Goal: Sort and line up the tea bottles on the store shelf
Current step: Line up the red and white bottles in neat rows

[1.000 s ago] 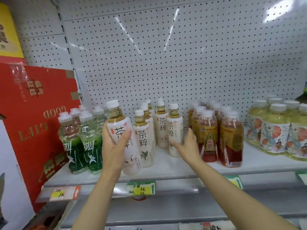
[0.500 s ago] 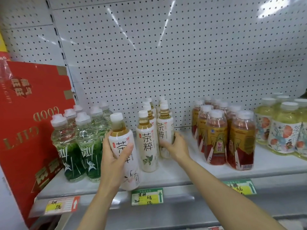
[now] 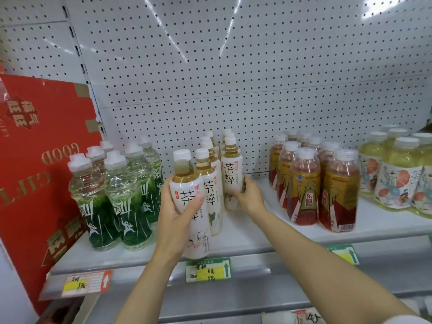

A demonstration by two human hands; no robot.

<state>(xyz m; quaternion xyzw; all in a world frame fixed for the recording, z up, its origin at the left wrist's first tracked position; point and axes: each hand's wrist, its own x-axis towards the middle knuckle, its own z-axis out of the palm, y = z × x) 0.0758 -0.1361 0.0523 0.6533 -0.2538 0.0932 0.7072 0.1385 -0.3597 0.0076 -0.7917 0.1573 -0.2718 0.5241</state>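
On the white shelf (image 3: 257,237) stand white-labelled tea bottles in two short rows. My left hand (image 3: 180,216) grips the front one (image 3: 184,181), held slightly tilted at the shelf's front edge. My right hand (image 3: 247,195) wraps the lower part of the front bottle of the right row (image 3: 231,171). Between them stands another white tea bottle (image 3: 210,192), with more behind it.
Green-labelled bottles (image 3: 112,202) cluster at the left, beside a red cardboard box (image 3: 35,171). Red-and-gold bottles (image 3: 311,188) stand to the right, then pale yellow bottles (image 3: 397,174). A pegboard wall backs the shelf. Price tags (image 3: 208,270) hang on the front rail.
My right hand has closed around the right-row bottle and slid it back and left toward the others. My left hand keeps hold of its bottle. The camera has moved closer.
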